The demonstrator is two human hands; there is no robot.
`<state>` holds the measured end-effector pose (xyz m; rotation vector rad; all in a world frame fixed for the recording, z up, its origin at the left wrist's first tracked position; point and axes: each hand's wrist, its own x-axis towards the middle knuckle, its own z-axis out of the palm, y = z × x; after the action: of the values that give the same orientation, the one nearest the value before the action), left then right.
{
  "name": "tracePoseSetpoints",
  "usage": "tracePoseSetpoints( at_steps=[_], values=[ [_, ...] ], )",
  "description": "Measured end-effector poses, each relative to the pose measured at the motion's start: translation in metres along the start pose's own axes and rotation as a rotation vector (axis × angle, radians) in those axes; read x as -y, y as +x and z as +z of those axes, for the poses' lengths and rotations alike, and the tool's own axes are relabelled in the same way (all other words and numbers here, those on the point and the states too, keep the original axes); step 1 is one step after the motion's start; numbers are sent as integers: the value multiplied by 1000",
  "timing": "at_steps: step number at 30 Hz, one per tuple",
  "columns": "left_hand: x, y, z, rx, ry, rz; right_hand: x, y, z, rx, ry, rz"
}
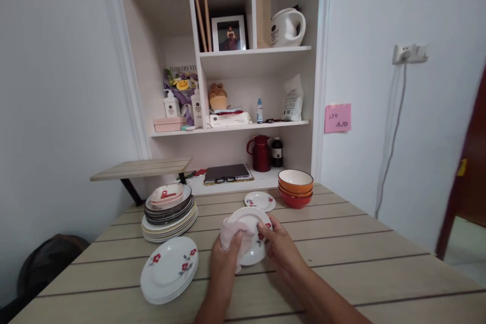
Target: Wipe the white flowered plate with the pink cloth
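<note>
A white plate with red flowers [248, 218] is held up over the table, tilted toward me. My right hand [280, 243] grips its right edge, thumb on the face and fingers behind. My left hand [229, 253] presses a pale pink cloth [232, 235] against the plate's left side, the cloth folded around the rim. Just behind lies another flowered plate [260, 201], flat on the table. To the left of my hands sits a stack of larger flowered plates [169, 269].
Farther left stands a tall pile of plates [170, 215] topped by small dishes. Stacked orange and red bowls [295, 188] stand at the back right. Beyond the wooden table [360, 253] are shelves, with a red jug [261, 153] and a dark laptop [227, 173] on the lowest one.
</note>
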<state>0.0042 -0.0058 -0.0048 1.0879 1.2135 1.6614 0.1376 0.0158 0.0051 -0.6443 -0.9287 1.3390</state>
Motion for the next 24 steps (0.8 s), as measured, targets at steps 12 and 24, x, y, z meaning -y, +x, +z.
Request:
tracePoseSetpoints(
  at_steps=[12,24],
  values=[
    [-5,-9,3,33,-134,-139,2,-4,5,13,141,132],
    [6,-2,0,4,182,177,30,8,-15,100,-748,-444]
  ],
)
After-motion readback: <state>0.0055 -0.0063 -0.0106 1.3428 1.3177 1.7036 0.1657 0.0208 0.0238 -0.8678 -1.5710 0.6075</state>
